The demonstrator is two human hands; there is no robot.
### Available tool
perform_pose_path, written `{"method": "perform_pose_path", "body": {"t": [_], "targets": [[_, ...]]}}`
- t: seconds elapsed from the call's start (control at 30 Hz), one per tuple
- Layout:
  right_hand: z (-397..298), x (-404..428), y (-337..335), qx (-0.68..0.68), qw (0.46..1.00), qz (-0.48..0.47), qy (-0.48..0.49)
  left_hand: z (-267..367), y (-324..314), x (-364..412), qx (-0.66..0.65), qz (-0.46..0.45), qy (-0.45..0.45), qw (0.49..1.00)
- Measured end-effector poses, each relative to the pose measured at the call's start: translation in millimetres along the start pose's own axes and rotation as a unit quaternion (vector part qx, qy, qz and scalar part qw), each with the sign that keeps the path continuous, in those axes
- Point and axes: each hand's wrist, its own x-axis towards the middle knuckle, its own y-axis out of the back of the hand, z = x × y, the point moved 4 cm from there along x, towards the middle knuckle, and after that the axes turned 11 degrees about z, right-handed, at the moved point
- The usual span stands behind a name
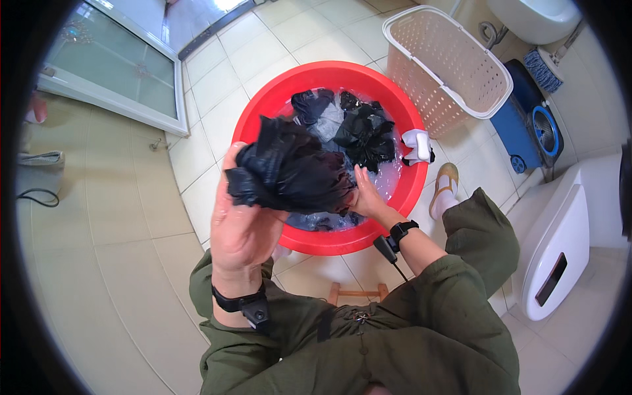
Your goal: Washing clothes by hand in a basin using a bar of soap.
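A wet, bunched black garment [291, 170] is held up over a red plastic basin [331, 249]. My left hand [247, 222] grips its left side, palm turned up beneath it. At the garment's right end my right hand [366, 195] has hold of the cloth, partly hidden by it. In the basin's sudsy water lie a dark wet garment [368, 133], a grey cloth [328, 121] and other dark clothes. On the basin's right rim rest a white bar of soap [422, 145] and a small white-and-black cloth [409, 139] under it.
A beige perforated laundry basket [414, 79] stands behind the basin to the right, beside a blue mop bucket [516, 128]. A white toilet [563, 252] is at the right. Under me is a wooden stool [358, 293]. A glass door [118, 69] stands at the upper left.
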Motion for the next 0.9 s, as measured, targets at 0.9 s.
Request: {"method": "perform_pose_path", "body": {"t": [0.9], "targets": [[56.9,-7.7,-43.0,-0.166,0.930,0.152,-0.289,3.2,151.4,55.6,0.047,0.281,0.077,0.956]]}}
